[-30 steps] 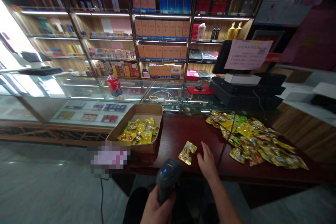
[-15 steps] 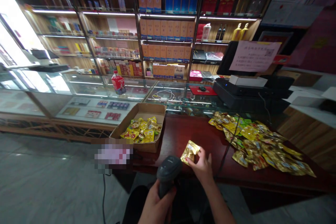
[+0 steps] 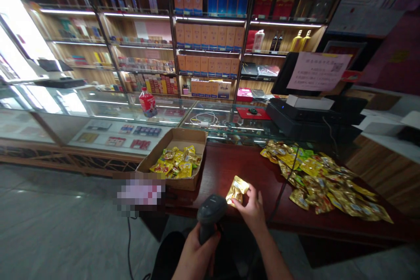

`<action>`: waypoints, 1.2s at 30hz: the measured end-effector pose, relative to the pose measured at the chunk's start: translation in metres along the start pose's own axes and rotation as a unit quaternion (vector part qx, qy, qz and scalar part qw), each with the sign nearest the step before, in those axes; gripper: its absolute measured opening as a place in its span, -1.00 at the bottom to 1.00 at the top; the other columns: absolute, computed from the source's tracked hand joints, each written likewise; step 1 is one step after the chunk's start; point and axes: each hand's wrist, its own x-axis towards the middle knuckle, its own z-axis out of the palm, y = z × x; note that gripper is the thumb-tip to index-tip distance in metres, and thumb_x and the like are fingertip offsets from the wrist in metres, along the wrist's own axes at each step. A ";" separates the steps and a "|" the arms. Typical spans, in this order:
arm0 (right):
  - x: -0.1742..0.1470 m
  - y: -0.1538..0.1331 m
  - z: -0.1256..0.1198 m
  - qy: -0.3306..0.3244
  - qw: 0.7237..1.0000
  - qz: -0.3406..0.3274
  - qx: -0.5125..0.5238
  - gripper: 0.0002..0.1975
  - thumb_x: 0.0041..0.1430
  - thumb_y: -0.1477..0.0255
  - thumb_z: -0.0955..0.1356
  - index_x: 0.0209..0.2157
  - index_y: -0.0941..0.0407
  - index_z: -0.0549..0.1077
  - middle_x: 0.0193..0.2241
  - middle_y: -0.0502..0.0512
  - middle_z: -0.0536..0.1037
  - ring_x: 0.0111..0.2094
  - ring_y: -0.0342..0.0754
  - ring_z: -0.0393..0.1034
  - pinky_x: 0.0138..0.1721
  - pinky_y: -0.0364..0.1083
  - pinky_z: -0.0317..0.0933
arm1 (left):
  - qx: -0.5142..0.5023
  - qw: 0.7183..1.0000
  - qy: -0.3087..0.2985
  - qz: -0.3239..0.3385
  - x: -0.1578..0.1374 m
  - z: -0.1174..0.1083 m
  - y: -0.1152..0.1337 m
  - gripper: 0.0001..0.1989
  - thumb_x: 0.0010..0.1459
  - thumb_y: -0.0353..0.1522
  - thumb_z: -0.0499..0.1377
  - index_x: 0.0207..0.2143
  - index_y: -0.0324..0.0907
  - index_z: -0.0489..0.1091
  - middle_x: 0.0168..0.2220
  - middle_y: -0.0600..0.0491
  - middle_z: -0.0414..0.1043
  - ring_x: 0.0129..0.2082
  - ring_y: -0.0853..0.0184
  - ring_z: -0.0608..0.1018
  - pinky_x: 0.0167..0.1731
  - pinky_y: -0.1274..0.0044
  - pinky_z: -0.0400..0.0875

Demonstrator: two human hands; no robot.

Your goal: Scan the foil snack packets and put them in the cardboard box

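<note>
Near the front edge of the worktop, the right hand pinches a shiny gold packet at its left; the left hand grips a scanner.

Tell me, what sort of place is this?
Most likely a shop: boxes and bottles line lit shelves, goods lie inside a glass counter, and the left hand holds what looks like a scanner.
</note>
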 end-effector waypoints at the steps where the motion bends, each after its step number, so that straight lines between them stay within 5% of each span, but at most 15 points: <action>1: 0.000 -0.001 -0.001 0.002 1.000 0.000 0.000 -0.21 0.04 0.01 0.41 0.18 0.10 0.14 -0.13 0.23 0.68 -0.06 0.22 0.54 0.30 0.41 -0.11 | -0.005 1.000 0.000 0.001 0.000 0.000 0.000 -0.58 -0.03 -0.06 0.33 -0.34 -0.19 0.35 -0.71 0.26 0.24 -0.81 0.53 0.23 -0.79 0.67 0.08; 9: 0.000 -0.001 -0.003 -0.002 1.000 0.018 0.006 -0.24 0.02 0.09 0.43 0.19 0.07 0.17 -0.17 0.18 0.68 -0.07 0.21 0.54 0.10 0.30 0.25 | -0.026 1.000 -0.006 0.004 0.010 0.006 -0.010 -0.60 -0.03 -0.07 0.33 -0.37 -0.17 0.33 -0.74 0.29 0.19 -0.83 0.54 0.19 -0.81 0.70 0.04; 16: 0.000 -0.001 -0.004 -0.019 1.000 0.018 0.000 -0.27 0.05 0.11 0.42 0.19 0.06 0.17 -0.12 0.18 0.67 -0.01 0.20 0.52 0.24 0.35 0.08 | -0.023 1.000 -0.012 -0.006 0.025 0.007 -0.020 -0.49 -0.07 -0.01 0.32 -0.23 -0.20 0.35 -0.75 0.30 0.20 -0.84 0.51 0.20 -0.84 0.68 0.05; 23: 0.001 -0.003 -0.007 -0.029 0.999 0.040 0.016 -0.26 0.02 0.13 0.43 0.19 0.03 0.18 -0.17 0.09 0.68 0.00 0.18 0.52 0.11 0.28 0.27 | -0.010 1.000 -0.016 -0.004 0.028 0.010 -0.022 -0.59 -0.04 -0.05 0.27 -0.35 -0.16 0.29 -0.74 0.30 0.19 -0.85 0.53 0.21 -0.85 0.69 0.03; 30: 0.001 0.000 -0.006 -0.033 0.995 0.060 0.075 -0.28 -0.02 0.17 0.46 0.16 0.03 0.24 -0.07 0.16 0.64 0.05 0.17 0.50 0.24 0.32 0.13 | -0.009 1.000 -0.001 -0.015 0.033 0.012 -0.024 -0.58 -0.07 -0.05 0.29 -0.35 -0.15 0.28 -0.76 0.31 0.17 -0.85 0.52 0.20 -0.86 0.69 0.05; 33: 0.003 0.007 -0.007 -0.058 0.978 0.107 0.169 -0.20 -0.04 0.19 0.49 0.21 0.02 0.20 0.02 0.23 0.59 0.05 0.18 0.50 0.17 0.26 0.26 | -0.023 1.000 0.004 -0.007 0.027 0.007 -0.021 -0.58 -0.05 -0.05 0.29 -0.32 -0.16 0.30 -0.73 0.31 0.19 -0.84 0.53 0.20 -0.84 0.69 0.07; 36: 0.019 -0.006 -0.008 -0.087 0.926 0.149 0.335 -0.11 -0.02 0.22 0.49 0.30 -0.02 0.08 0.10 0.25 0.54 0.03 0.15 0.52 0.07 0.20 0.38 | -0.031 0.999 0.004 -0.008 0.018 -0.001 -0.018 -0.59 -0.01 -0.07 0.29 -0.29 -0.18 0.32 -0.70 0.28 0.23 -0.81 0.53 0.24 -0.82 0.70 0.09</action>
